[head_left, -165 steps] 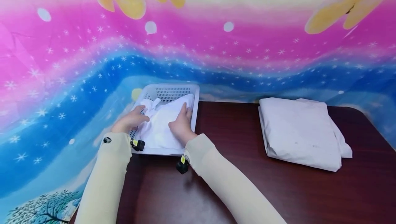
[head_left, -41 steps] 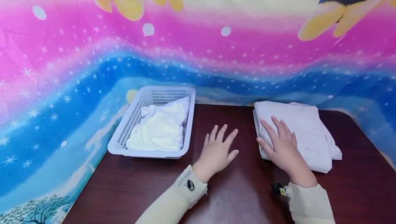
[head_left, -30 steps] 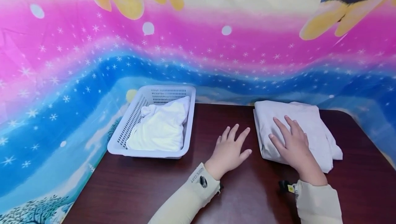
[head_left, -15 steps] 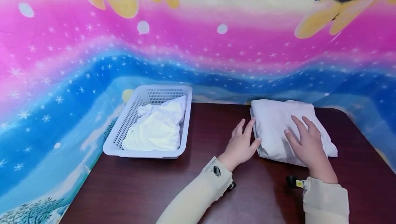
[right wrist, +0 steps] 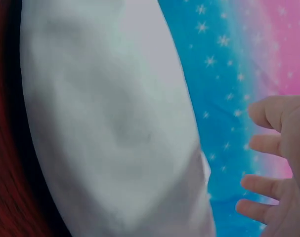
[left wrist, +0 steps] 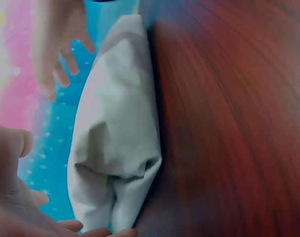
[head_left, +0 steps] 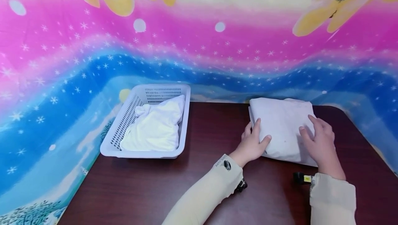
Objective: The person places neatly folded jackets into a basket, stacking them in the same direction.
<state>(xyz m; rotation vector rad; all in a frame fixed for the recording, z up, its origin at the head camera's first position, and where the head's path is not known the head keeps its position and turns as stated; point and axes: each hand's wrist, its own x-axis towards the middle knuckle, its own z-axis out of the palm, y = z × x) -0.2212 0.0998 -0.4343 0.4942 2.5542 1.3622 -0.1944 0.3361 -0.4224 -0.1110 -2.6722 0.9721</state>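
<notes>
A folded white cloth (head_left: 281,124) lies flat on the right part of the table. My left hand (head_left: 252,146) is at its left edge, thumb over the near left corner and fingers spread along the side. Over the right edge is my right hand (head_left: 321,145), its fingers spread and slightly bent. In the left wrist view the bulky folds of the cloth (left wrist: 120,103) face me, fingertips right at its lower end. The right wrist view has the right hand's fingers (right wrist: 263,145) apart from the cloth (right wrist: 110,98), with backdrop showing between. Neither hand grips it.
A white perforated basket (head_left: 185,128) stands left on the dark wooden table (head_left: 214,131), holding a crumpled white garment-like cloth (head_left: 155,128). A colourful printed backdrop (head_left: 186,48) rises right behind the table. Small black wrist cameras hang at both cuffs.
Earlier both hands were in the basket on its white cloth. They have since left it and moved right, the left hand reaching the folded cloth's left edge, the right hand its right edge.
</notes>
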